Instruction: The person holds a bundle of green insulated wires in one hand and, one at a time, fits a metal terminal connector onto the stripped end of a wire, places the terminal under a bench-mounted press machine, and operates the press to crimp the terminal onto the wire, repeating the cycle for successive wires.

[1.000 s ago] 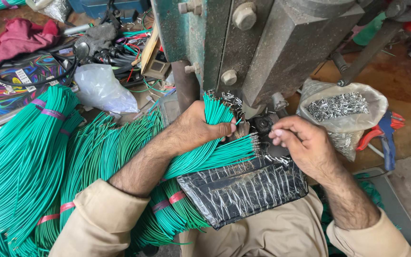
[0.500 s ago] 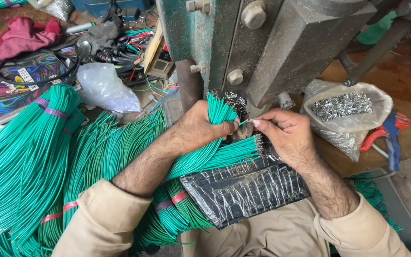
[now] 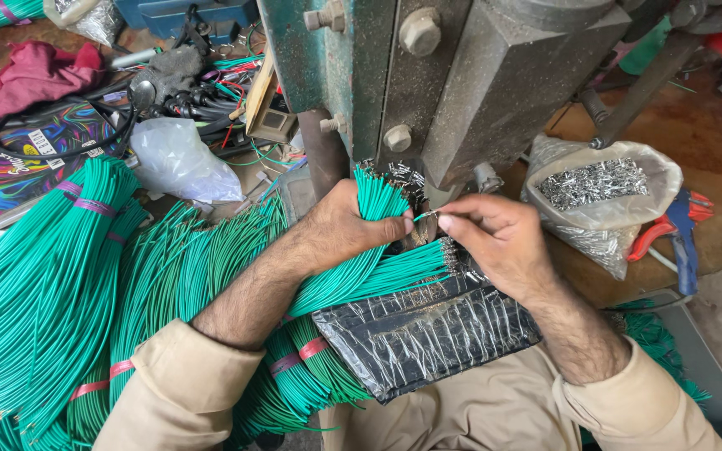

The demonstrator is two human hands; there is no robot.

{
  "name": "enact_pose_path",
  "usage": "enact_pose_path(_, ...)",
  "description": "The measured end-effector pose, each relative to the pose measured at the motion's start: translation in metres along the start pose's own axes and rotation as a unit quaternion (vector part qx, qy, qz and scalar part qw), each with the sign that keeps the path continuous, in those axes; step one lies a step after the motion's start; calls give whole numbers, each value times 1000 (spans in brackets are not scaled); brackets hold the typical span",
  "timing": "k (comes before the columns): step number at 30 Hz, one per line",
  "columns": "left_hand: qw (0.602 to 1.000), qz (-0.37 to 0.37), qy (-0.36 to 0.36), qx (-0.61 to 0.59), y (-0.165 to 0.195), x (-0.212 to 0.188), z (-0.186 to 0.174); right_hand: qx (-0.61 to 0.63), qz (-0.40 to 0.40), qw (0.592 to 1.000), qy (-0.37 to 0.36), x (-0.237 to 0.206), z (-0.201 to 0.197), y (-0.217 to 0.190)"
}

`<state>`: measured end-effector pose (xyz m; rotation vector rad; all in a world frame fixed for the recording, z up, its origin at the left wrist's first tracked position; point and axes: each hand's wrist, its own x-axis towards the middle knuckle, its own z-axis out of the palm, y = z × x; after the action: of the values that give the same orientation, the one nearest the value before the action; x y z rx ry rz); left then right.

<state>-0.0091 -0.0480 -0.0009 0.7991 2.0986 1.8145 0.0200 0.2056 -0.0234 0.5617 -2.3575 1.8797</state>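
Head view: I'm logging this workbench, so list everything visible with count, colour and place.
Wire bundles: many, green with pink bands, left and centre.
Gripped wire bunch: one, green, centre.
Single wire: one, green, at the press.
Press machine: one, grey-green, top centre.
Bag of metal terminals: one, clear with silver pieces, right.
Black plastic sheet: one, on the lap.
White plastic bag: one, upper left.
Red cloth: one, top left.
Pliers: one, red and blue, far right.
Left hand: holds the bunch.
Right hand: pinches the single wire.
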Motion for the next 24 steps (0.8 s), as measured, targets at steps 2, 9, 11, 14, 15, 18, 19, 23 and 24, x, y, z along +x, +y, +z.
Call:
enact_pose_path(2,1000,1,-11,-17,0,0,-1,-40,-61,997,-30,-6,-8,-10)
enact_pose_path(9,998,-1,-35,-45,-4,-1,-3,-294,-27,947,-127,-28,-38,-40)
enact_pose_path(11,999,32,-13,19,-4,-2,-3,-344,-7,928,-142,-32,-39,-40)
enact_pose_path(14,999,-11,-39,-31,-2,-1,0,-333,13,934,-127,-34,-39,-34)
enact_pose_path(15,999,-8,-42,-31,-2,-2,0,-304,37,946,-108,-35,-38,-31)
enact_pose_path(18,999,-8,-38,-33,0,-2,-1,-184,58,979,-61,-33,-38,-18)
enact_pose_path(19,999,-17,-30,-36,0,-1,0,-124,35,990,-55,-31,-37,-13)
enact_pose_path(23,999,-33,-11,-26,0,-1,-1,-17,61,998,28,-19,-28,2)
enact_pose_path(24,999,-35,-6,-16,0,0,-1,-16,35,999,31,-18,-27,2)
